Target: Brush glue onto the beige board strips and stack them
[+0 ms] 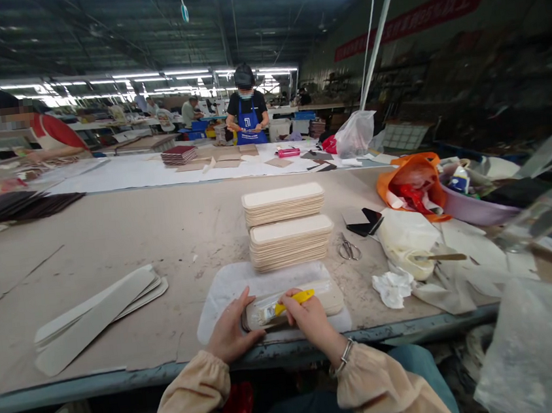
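Note:
My right hand (pixel 307 315) is closed round the yellow handle of a flat brush (pixel 305 297). Its bristles rest on the top piece of a low stack of long, round-ended board strips (pixel 332 299), which has a wet-looking sheen. At the stack's left end, my left hand (pixel 232 326) grips it between thumb and fingers. Beneath the stack lies a whitish sheet (pixel 212 305) near the table's front edge. Just behind stand two taller piles of similar strips, a nearer pile (pixel 293 247) and a farther pile (pixel 283 202), both with pale tops.
Loose long strips (pixel 95 317) lie at the left. Scissors (pixel 348 249), crumpled tissue (pixel 393 287) and a whitish tub (pixel 414 261) with a stick (pixel 442 257) are on the right. Beyond them are an orange bag (pixel 385 185) and a lilac basin (pixel 478 210). A co-worker (pixel 247 111) stands across the table.

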A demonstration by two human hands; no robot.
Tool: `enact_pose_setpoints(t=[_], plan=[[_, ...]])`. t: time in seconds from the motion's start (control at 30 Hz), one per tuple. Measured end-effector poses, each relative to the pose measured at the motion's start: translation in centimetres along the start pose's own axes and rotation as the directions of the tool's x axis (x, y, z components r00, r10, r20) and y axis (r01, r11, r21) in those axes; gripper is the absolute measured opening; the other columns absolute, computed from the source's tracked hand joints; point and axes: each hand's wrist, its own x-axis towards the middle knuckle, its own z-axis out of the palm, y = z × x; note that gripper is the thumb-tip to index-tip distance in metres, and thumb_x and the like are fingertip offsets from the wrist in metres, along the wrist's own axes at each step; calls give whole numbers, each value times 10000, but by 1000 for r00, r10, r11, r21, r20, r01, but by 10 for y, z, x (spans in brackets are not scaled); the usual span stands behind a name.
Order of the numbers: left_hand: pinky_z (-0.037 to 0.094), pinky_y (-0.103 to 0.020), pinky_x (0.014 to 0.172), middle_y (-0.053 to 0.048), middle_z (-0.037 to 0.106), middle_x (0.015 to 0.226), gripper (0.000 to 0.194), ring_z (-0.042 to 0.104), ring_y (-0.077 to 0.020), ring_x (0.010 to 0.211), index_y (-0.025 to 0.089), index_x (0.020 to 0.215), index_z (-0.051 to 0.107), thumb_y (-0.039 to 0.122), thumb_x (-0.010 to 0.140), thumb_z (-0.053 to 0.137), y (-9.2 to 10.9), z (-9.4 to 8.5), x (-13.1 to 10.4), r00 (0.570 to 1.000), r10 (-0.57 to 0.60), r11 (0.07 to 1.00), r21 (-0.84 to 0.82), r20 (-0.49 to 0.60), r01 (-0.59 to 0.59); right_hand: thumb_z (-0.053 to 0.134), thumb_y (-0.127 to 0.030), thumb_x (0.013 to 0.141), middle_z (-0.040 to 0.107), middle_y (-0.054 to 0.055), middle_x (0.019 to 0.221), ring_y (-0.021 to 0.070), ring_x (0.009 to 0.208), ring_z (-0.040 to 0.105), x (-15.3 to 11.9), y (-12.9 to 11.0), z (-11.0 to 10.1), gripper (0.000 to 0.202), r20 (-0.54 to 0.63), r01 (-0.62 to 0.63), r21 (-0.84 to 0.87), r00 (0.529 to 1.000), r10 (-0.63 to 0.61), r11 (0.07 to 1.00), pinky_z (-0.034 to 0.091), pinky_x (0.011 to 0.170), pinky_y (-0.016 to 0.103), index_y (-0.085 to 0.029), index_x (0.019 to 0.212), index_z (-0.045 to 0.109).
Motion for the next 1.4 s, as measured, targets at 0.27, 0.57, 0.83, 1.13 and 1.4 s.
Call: enact_pose_setpoints(t=[0.27,0.57,0.83,1.13,1.4], plan=[[371,-435,1026,-92,539,1279,885,485,-265,1190,221,1429,147,411,721,643,-2,0,0,1000,11,998,56,-1,-11,477,-314,767,446,-64,399,115,426,440,-3,-7,-56,181,-103,-30,-123,995,17,992,341,497,225,-183,701,582],[380,-420,1021,-90,542,1279,866,491,-260,1189,217,1428,134,433,741,616,-4,0,2,1000,9,993,116,11,-10,447,-325,778,489,-46,431,133,465,499,-7,-6,-122,223,-271,-71,-342,962,-26,937,361,539,237,-184,686,593],[378,-425,1024,-84,554,1268,854,500,-265,1180,222,1417,196,408,713,642,-1,0,0,1000,1,996,94,-14,0,481,-372,820,462,-49,448,135,486,477,-13,-9,-123,236,-281,50,-323,948,-146,945,357,555,243,-188,713,583],[387,-447,1006,-110,519,1282,875,485,-264,1185,215,1418,163,384,712,652,-2,2,0,1000,-13,999,49,22,12,484,-382,848,524,-57,509,107,489,470,-13,-8,-14,215,123,107,103,985,-120,989,378,550,214,-185,852,567],[356,-430,1037,-104,508,1295,849,452,-256,1219,209,1414,165,424,736,628,-3,1,0,999,-13,998,65,38,10,479,-338,836,514,-52,504,110,488,493,-14,-6,-28,196,148,157,-123,979,-138,980,394,539,210,-191,801,602]])
